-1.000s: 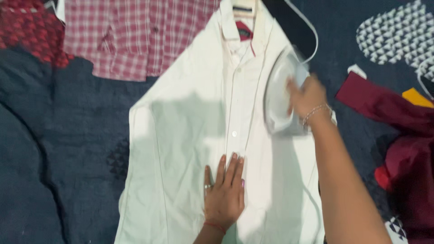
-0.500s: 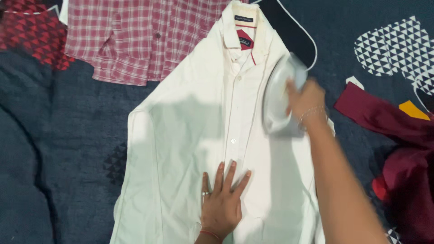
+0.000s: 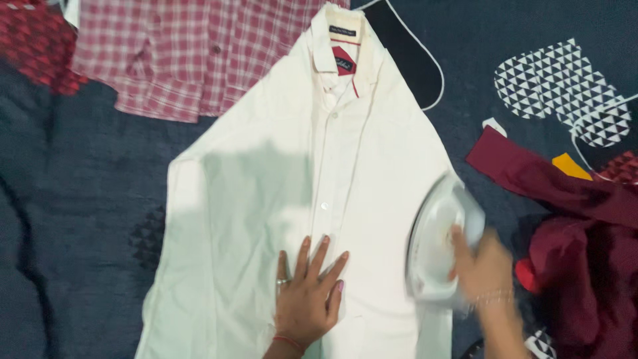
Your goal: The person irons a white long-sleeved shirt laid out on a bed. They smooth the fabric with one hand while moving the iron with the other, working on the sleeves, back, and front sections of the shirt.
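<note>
A dark blue bedcover (image 3: pixel 86 219) with patches of white triangle print fills the view and carries everything else. Spread flat across its middle lies a white button-front shirt (image 3: pixel 266 173), collar toward the top edge, its placket running down the centre. Above and to the left of it lies a red-and-white checked shirt (image 3: pixel 179 56), its hem just touching the white shirt's shoulder. At the right edge sits a heap of maroon cloth (image 3: pixel 585 226), with a small yellow piece (image 3: pixel 570 166) showing beside it. A white cord (image 3: pixel 425 66) loops over the bedcover near the collar.

A white clothes iron (image 3: pixel 438 242) rests on the white shirt's lower right side, close to the side seam; it is blurred. The right hand (image 3: pixel 485 269) is wrapped around the iron's handle, a thin bracelet at the wrist. The left hand (image 3: pixel 307 299) lies flat and spread, fingers wide, palm pressing the shirt just beside the placket, below a button. It wears a ring and a red thread at the wrist.
</note>
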